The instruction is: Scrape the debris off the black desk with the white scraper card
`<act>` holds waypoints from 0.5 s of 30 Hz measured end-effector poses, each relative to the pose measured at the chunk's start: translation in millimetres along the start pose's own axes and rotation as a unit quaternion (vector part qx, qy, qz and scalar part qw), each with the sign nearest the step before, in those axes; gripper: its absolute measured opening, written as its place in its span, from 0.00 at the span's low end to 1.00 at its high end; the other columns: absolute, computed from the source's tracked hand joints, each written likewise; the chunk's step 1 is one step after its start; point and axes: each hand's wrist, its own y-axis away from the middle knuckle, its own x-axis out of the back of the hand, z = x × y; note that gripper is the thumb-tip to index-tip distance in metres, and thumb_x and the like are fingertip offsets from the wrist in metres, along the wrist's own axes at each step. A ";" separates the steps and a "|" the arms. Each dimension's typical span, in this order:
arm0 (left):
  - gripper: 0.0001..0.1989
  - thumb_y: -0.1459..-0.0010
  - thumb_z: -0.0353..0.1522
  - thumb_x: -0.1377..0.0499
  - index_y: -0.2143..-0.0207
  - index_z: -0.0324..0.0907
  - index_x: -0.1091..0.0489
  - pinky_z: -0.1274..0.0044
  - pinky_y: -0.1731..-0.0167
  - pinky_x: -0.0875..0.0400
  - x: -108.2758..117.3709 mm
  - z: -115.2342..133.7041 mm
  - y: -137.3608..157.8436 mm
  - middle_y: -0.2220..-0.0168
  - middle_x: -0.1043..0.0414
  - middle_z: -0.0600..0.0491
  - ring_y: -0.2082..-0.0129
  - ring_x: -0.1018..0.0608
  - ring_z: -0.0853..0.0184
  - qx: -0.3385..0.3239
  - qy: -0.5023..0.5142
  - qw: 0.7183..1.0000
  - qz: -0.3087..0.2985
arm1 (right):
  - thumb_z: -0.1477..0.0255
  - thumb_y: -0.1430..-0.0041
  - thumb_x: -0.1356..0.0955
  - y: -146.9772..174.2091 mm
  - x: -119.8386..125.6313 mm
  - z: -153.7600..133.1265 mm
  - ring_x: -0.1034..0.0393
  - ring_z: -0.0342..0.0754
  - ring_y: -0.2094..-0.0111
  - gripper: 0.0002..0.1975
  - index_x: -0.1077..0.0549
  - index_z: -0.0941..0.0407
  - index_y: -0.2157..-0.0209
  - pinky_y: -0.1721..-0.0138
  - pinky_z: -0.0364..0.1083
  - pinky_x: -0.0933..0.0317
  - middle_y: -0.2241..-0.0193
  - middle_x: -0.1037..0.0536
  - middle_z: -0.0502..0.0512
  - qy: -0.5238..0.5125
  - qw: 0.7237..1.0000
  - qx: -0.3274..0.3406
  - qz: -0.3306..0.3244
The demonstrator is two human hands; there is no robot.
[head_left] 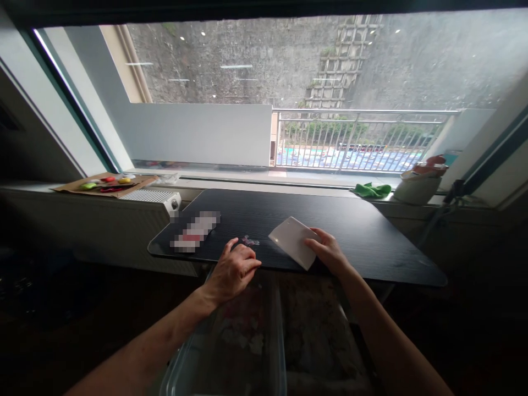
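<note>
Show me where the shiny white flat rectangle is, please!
In the head view, the shiny white flat rectangle is just right of centre, held by the person's bare right hand over the black wood-grained tabletop.

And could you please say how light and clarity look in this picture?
In the head view, the window is bright with pale streaks; lower corners nearly black; at left, blocky pixels hide an item on the table; the white card in the right hand shines slightly.
</note>
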 end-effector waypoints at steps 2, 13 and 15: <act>0.09 0.46 0.26 0.44 0.68 0.46 0.26 0.58 0.45 0.46 0.7 -1.5 0.7 0.68 0.27 0.54 0.63 0.26 0.66 0.004 0.009 1.000 0.006 | 0.67 0.56 0.33 1.8 -0.4 -1.5 0.29 0.49 0.69 0.19 0.26 0.59 0.60 0.70 0.45 0.36 0.70 0.22 0.53 0.014 1.000 0.012 0.011; 0.12 0.46 0.26 0.48 0.69 0.45 0.25 0.62 0.51 0.38 23.5 -6.3 35.2 0.72 0.28 0.55 0.68 0.26 0.66 0.061 0.023 0.998 0.011 | 0.66 0.56 0.34 5.5 -1.6 -7.6 0.30 0.48 0.69 0.20 0.27 0.60 0.60 0.69 0.45 0.37 0.70 0.23 0.53 0.032 0.999 0.013 0.016; 0.13 0.44 0.27 0.49 0.66 0.46 0.25 0.63 0.51 0.38 28.7 -0.4 38.6 0.71 0.28 0.54 0.68 0.27 0.66 0.061 0.021 0.998 0.001 | 0.66 0.56 0.33 4.6 -1.8 -6.4 0.30 0.48 0.69 0.19 0.27 0.60 0.60 0.69 0.45 0.37 0.71 0.23 0.53 0.029 0.999 0.012 0.018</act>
